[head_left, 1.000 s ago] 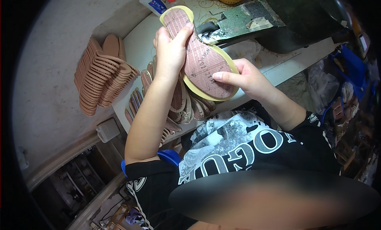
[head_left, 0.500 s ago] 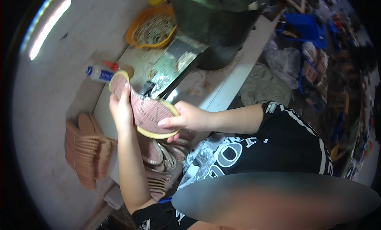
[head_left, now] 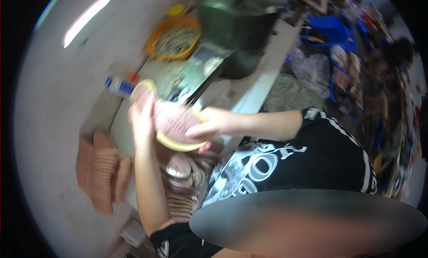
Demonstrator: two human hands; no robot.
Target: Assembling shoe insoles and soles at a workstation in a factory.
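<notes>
Between my two hands is a pinkish ribbed shoe sole (head_left: pixel 176 120) with a pale yellow rim, tilted above the table. My left hand (head_left: pixel 141 122) grips its narrow heel end, thumb on the ribbed face. At the wide toe end my right hand (head_left: pixel 214 124) is closed on the edge, with its thumb on top and its other fingers mostly hidden beneath. Under the held sole lie several more pinkish soles (head_left: pixel 180 204) with light rims, partly covered by my left forearm. Some blur softens the hands and sole.
Stacked brown soles (head_left: pixel 100 173) stand to the left by the wall. Beyond my left hand is a white-and-blue bottle (head_left: pixel 119 85) with a red cap. An orange basket (head_left: pixel 150 46) holds pale loops beside a large dark green container (head_left: pixel 240 26). Blue baskets (head_left: pixel 332 30) sit at the far right.
The whole view has shifted slightly, so surroundings sit differently in the picture. Both hands keep their hold on the sole, which appears a little farther right and more blurred.
</notes>
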